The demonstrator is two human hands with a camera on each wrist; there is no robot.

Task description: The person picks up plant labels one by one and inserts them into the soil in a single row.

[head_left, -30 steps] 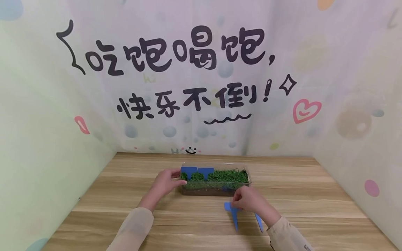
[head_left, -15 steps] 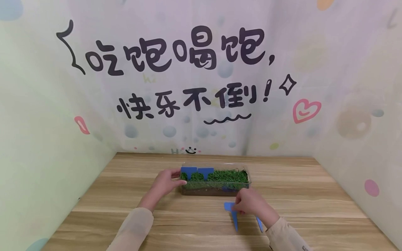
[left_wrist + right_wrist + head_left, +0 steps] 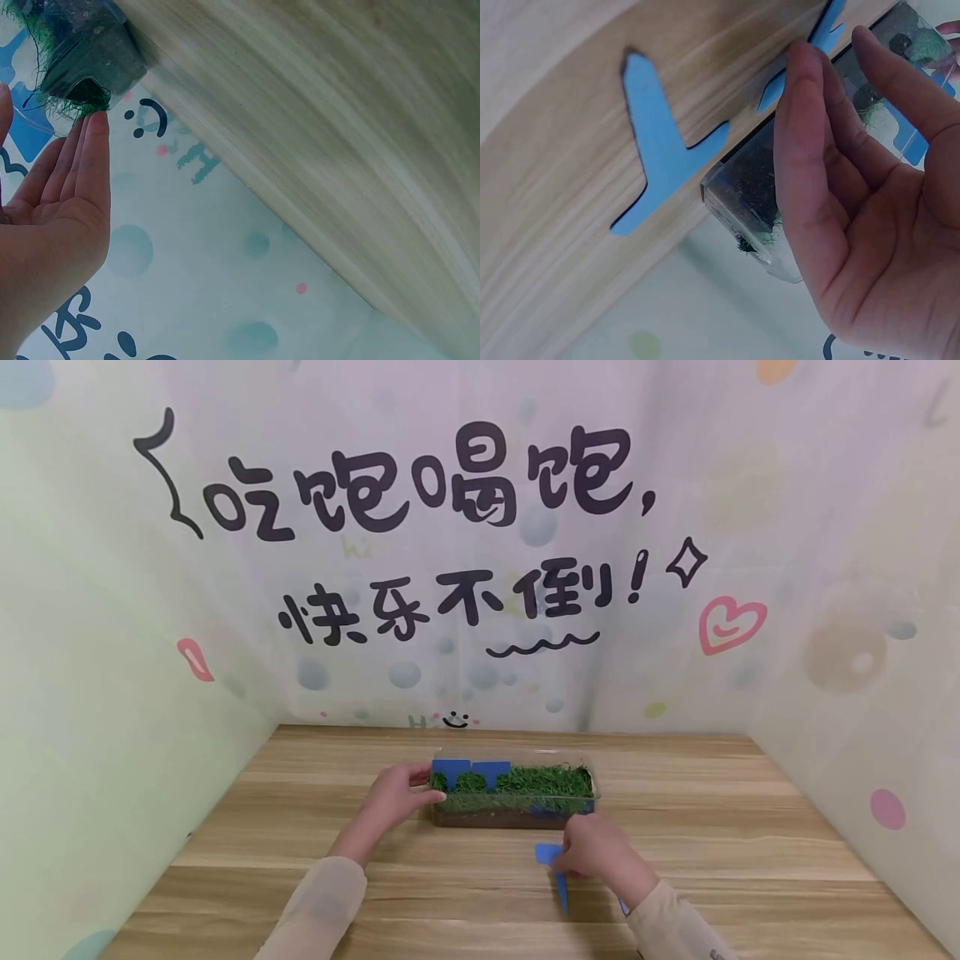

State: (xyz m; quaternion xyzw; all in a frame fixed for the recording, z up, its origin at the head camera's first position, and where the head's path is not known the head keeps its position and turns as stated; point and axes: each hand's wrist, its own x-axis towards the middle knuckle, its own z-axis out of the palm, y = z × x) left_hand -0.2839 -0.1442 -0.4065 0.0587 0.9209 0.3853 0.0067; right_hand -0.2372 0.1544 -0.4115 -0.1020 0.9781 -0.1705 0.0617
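Clear box: The clear box (image 3: 513, 821) sat on the tabletop (image 3: 750, 860), green turf (image 3: 547, 783) above a brown layer.
Planted markers: In the turf's left half stood a blue left marker (image 3: 452, 767) and a blue neighbouring marker (image 3: 492, 769), heads up, probably so the turf held their stems.
Left grip: Your left grip (image 3: 392, 796) lay spread at the box's left end, fingers straight, thumb at the near corner, likely to brace it against sliding.
Right grip: Your right grip (image 3: 600, 845) was at the loose marker (image 3: 548, 853), thumb and fingers apart; no pinch showed.
Loose marker: It lay in front of the box, stem toward you, its head partly covered by your fingers.
Spare marker: The spare marker (image 3: 651, 135) lay to its right, mostly hidden from the head view by your right sleeve (image 3: 678, 920) and wrist.
Backdrop: A printed backdrop (image 3: 375, 693) stood behind the box.
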